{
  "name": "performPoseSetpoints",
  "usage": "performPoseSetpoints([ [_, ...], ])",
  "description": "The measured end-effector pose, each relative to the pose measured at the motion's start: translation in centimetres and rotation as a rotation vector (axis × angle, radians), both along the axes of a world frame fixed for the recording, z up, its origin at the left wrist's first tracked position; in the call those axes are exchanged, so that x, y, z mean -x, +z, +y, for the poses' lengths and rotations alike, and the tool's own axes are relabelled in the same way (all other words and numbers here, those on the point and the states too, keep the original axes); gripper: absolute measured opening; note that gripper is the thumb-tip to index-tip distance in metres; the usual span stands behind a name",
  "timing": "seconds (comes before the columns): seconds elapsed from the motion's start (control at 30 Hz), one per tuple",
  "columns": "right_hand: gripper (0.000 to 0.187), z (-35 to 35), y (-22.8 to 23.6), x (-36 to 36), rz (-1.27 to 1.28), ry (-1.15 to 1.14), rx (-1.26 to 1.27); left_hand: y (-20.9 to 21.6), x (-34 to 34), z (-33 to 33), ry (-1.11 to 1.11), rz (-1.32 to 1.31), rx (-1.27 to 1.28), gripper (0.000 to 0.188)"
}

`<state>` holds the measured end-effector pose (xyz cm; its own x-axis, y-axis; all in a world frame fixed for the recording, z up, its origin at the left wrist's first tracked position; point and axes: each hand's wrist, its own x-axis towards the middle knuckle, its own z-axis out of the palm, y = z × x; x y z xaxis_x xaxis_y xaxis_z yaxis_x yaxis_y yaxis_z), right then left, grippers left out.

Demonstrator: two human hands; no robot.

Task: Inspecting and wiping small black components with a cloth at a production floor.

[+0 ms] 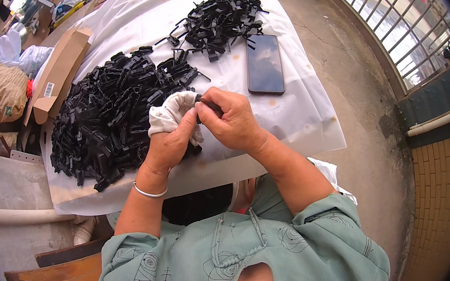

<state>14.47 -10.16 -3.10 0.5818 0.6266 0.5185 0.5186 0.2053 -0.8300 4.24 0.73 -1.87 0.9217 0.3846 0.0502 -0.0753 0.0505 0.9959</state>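
My left hand (168, 146) and my right hand (234, 120) meet at the near side of the white-covered table. A white cloth (168, 113), perhaps a glove, wraps the fingers of my left hand, while its thumb is bare. Between the two hands a small black plastic part (199, 98) shows, mostly hidden by my fingers. Both hands are closed at it, the right thumb and forefinger pinching. Close beside my left hand lies a large heap of black plastic parts (103, 113). Farther off, a smaller pile of black parts (221, 20) has thin prongs sticking out.
A dark smartphone (264, 65) lies on the white sheet (295, 115), right of my hands. An open cardboard box (62, 70) and stuffed bags (3, 92) crowd the left side. Concrete floor (363, 101) runs along the right, beside a barred window (396, 1).
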Motion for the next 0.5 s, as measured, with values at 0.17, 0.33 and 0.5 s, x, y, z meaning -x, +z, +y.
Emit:
performPoseSetpoints([
  [0.17, 0.019, 0.0, -0.2, -0.4, 0.128, 0.011, 0.067, 0.3, 0.0, 0.2, 0.005, -0.022, -0.030, 0.018],
  [0.33, 0.025, -0.5, 1.3, -0.4, 0.421, 0.193, 0.154, 1.8, 1.2, 0.0, -0.108, -0.028, 0.012, 0.021],
  [0.5, 0.027, -0.9, 0.8, -1.2, 0.161, 0.312, 0.161, 2.1, 1.3, 0.3, 0.035, 0.028, -0.093, 0.019],
])
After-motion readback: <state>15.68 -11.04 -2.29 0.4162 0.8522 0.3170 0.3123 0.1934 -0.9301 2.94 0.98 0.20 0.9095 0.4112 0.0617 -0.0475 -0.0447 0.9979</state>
